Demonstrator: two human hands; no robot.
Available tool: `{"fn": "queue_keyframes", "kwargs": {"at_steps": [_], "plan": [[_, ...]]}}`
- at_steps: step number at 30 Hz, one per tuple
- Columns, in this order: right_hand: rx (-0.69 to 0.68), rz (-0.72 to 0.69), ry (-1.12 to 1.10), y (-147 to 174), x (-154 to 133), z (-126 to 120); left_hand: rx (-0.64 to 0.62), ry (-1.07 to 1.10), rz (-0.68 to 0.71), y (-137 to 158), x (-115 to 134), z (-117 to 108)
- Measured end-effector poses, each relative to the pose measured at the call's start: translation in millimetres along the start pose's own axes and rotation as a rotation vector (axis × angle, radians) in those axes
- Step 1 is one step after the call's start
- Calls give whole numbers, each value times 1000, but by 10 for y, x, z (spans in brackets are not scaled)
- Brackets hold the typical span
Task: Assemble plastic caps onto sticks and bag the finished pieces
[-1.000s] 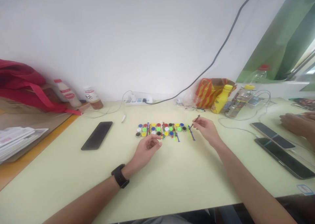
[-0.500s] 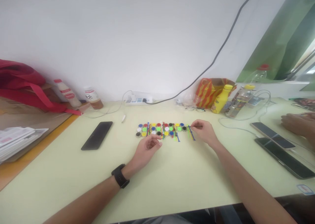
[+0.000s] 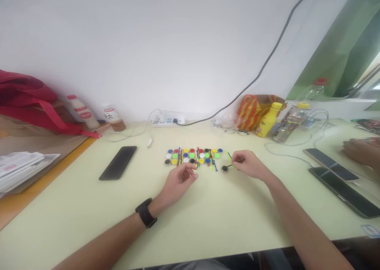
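Note:
My right hand [image 3: 246,164] pinches a thin black stick [image 3: 229,166] whose far end meets a small black round disc [image 3: 225,169] on the table. Whether stick and disc are joined I cannot tell. Green and blue sticks [image 3: 228,154] lie partly hidden by that hand. My left hand [image 3: 181,179] hovers just in front of rows of coloured discs [image 3: 186,155], fingers bent, thumb and forefinger apart, nothing visible between them. Bundles of coloured thin sticks [image 3: 211,159] lie between the groups of discs. A black watch [image 3: 146,213] is on my left wrist.
A black phone [image 3: 118,163] lies left, two more phones [image 3: 331,164] right. Behind stand a power strip [image 3: 166,121], a yellow bottle [image 3: 268,120], a clear bottle [image 3: 289,123] and a striped bag [image 3: 249,112]. Another person's hand [image 3: 360,151] rests at far right.
My right hand has come slightly nearer to me, and the black disc has moved with the stick out of the row toward me. My left hand has hardly moved.

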State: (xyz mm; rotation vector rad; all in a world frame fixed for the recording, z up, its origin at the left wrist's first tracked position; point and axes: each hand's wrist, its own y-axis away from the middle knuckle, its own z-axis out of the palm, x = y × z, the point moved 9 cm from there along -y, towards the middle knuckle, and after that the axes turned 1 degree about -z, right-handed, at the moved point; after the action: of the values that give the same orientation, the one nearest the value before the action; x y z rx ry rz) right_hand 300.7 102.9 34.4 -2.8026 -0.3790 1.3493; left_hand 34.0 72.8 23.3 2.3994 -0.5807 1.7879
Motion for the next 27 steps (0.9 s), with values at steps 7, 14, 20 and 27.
{"fn": "queue_keyframes", "kwargs": {"at_steps": [7, 14, 20, 27], "plan": [[-371, -113, -191, 207, -501, 569, -222, -351, 254, 165, 328, 255], [-426, -164, -314, 266, -688, 807, -302, -332, 295, 193, 343, 322], [-295, -157, -376, 217, -693, 644, -213, -133, 113, 88, 170, 223], [-201, -252, -437, 308, -934, 880, -177, 46, 93, 44, 200, 192]]}}
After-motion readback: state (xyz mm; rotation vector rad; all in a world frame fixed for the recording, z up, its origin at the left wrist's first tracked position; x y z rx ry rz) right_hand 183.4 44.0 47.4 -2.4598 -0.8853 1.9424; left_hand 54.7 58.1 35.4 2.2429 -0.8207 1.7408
